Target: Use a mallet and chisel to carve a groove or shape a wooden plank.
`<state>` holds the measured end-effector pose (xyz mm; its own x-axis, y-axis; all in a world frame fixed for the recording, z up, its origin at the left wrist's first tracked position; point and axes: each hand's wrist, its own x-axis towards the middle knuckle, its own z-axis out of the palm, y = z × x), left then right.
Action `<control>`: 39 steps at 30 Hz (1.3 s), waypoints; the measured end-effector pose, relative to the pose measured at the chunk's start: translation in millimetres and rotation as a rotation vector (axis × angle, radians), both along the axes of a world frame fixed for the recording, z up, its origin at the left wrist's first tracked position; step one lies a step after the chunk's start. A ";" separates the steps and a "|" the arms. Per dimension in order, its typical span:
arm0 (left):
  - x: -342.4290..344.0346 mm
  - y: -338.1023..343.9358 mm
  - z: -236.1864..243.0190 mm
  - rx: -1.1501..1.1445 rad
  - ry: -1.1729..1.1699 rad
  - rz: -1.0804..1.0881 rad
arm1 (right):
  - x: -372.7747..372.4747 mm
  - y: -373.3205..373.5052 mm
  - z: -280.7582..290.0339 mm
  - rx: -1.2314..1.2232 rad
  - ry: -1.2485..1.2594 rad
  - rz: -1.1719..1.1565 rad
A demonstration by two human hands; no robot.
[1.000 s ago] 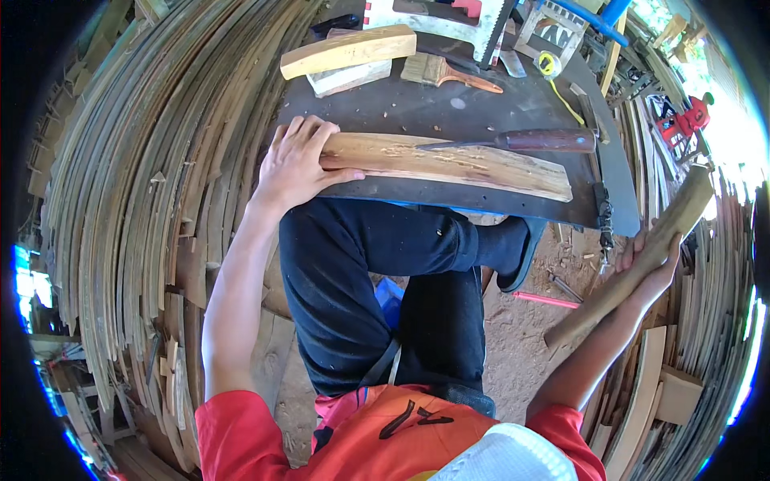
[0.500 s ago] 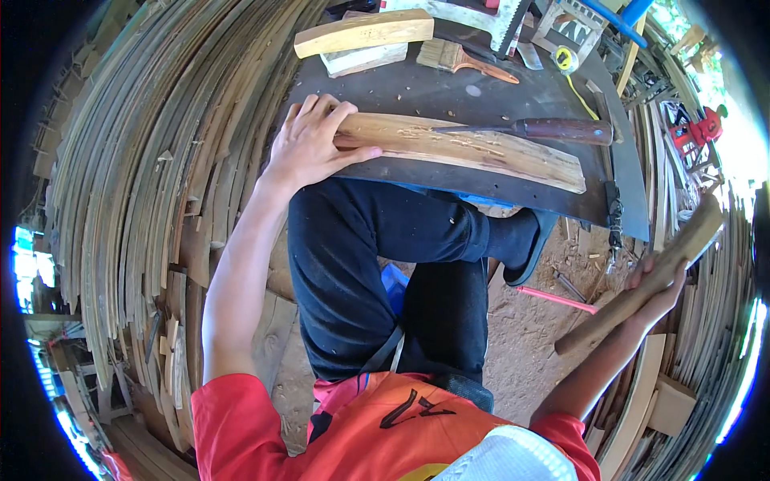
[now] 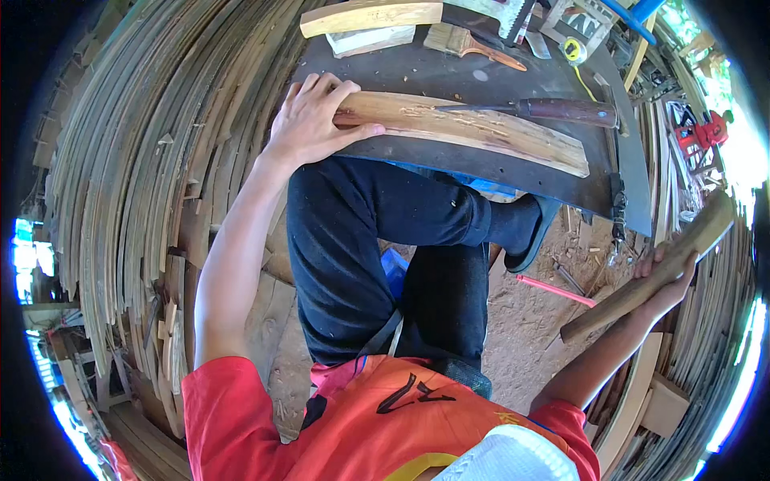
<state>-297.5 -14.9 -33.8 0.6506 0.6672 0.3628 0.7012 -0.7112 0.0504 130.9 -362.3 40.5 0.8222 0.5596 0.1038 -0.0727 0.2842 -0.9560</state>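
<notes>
A long, slightly curved piece of wood [image 3: 489,132] with a gouged upper face lies on the dark workbench [image 3: 409,68]. My left hand [image 3: 313,120] is closed over its left end, thumb along the near edge. Across that piece rests a chisel [image 3: 569,112], its thin dark blade pointing left and its brown handle reaching past the wood toward the right. Away from the bench, out to the right, my right hand [image 3: 672,280] grips a second piece of wood [image 3: 642,276], held at a slant with its far end up and right.
Farther back on the bench are two wood blocks [image 3: 373,18], a paintbrush [image 3: 449,40], a saw [image 3: 509,16] and a yellow tape measure [image 3: 574,51]. Stacked wooden strips [image 3: 144,160] rise at the left. A pink stick [image 3: 555,291] lies on the dirt floor.
The whole view has shifted a little, with the bench sitting higher in the picture. Both hands keep their holds; the wood in my right hand has moved slightly rightward in the picture.
</notes>
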 end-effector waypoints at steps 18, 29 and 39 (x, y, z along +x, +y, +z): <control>194.2 -86.1 70.7 -0.022 -0.446 -0.521 | -61.1 23.4 -38.4 -0.180 -0.042 -0.058; 253.7 -73.7 77.4 -0.327 -0.387 -0.324 | -55.7 16.9 -12.8 -0.060 0.000 -0.191; 251.6 -63.2 78.2 -0.427 -0.363 -0.369 | -66.7 28.2 -28.3 -0.222 -0.031 0.043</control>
<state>-45.9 -78.0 44.4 0.7499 0.5579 0.3555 0.3010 -0.7663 0.5676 64.3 -334.1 12.3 0.7953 0.6062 -0.0005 -0.0495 0.0641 -0.9967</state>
